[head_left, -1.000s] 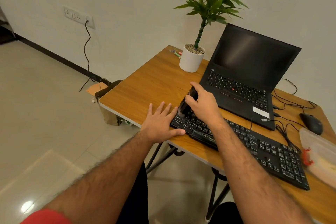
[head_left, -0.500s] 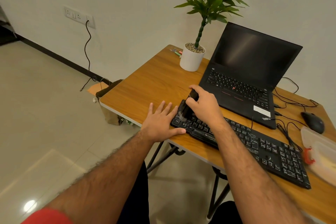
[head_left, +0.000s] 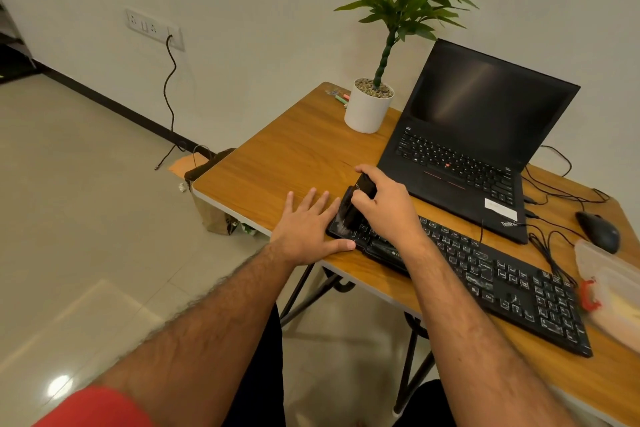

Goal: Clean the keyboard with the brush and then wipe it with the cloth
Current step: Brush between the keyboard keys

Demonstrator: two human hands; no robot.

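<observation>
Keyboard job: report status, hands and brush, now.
Right hand grips the brush, bristles on the keyboard at its left end. Left hand flat on the table, steadying that end. Cloth not seen. Nothing blocking.

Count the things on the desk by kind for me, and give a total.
Keyboard: 1
Brush: 1, held by the right hand
Laptop: 1
Mouse: 1
Potted plant: 1
Plastic container: 1
Total: 6, leaving out the cables and small bits behind the pot.
</observation>
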